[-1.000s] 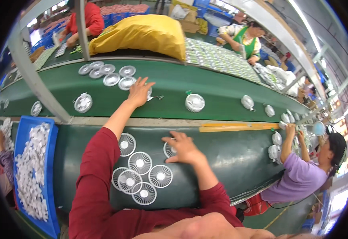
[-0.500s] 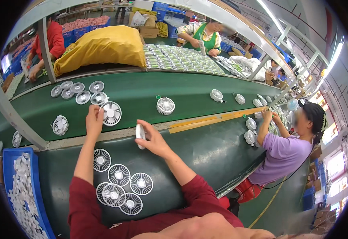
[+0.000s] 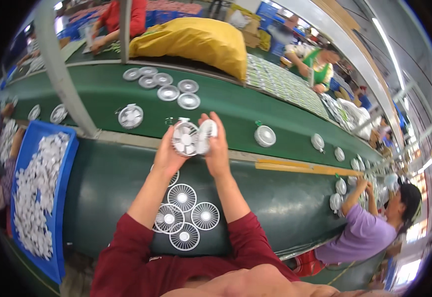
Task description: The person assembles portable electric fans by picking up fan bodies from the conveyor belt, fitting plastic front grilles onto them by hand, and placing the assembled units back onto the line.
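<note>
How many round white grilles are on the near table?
6: a grille partly behind the left forearm, one just below, one rightmost, one lowest, two overlapping at left. More may be hidden.

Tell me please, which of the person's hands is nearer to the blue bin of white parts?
Left. The left hand, holding a white fan body, is to the right of the blue bin; the right hand, holding a round white piece, is farther to the right.

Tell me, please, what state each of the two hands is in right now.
Left hand: closed, holding a white fan head with its blades exposed.
Right hand: closed, holding a round white fan grille.
</note>
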The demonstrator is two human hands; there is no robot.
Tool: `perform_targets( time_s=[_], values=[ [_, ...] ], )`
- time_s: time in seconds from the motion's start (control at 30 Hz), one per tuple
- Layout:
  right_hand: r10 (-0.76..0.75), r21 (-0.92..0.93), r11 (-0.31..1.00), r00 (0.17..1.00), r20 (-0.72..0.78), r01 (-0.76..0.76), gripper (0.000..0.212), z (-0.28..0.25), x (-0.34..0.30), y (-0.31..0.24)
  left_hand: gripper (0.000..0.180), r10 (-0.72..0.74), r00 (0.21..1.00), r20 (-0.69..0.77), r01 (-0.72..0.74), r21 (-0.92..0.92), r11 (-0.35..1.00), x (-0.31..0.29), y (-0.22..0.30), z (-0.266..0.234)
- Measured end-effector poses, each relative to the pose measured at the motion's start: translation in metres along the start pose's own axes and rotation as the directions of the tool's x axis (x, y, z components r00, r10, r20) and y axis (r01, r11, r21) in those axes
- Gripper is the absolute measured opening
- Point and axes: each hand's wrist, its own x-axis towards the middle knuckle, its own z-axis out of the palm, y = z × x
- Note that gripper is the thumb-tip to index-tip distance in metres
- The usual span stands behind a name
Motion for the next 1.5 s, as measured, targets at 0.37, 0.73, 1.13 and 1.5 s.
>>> perform_targets(
  time_s=[0.37, 0.73, 1.13, 1.5],
  values=[
    [0.158, 0.22, 0.97, 0.961, -0.229, -0.107, 0.037, -0.014, -0.001, 0.019, 0.033, 0.005, 0.998, -0.059, -0.007, -0.039, 0.999, -0.005, -0.013, -0.003],
    [-0.254, -0.606, 0.778, 0.965, -0.064, 0.164, 0.031, -0.016, -0.003, 0.021, 0.035, -0.035, 0.988, -0.149, 0.039, 0.024, 0.999, -0.003, -0.015, -0.001],
    [-0.079, -0.686, 0.631, 0.91, 0.406, 0.361, 0.081, 0.002, -0.013, 0.016, 0.038, 0.177, 0.952, -0.251, -0.133, 0.182, 0.974, -0.011, -0.012, 0.01],
    [-0.074, -0.452, 0.876, 0.974, 0.215, 0.166, 0.062, 0.022, -0.023, 0.038, 0.041, 0.623, 0.778, 0.076, -0.448, 0.763, 0.467, -0.01, -0.021, -0.006]
  ],
)
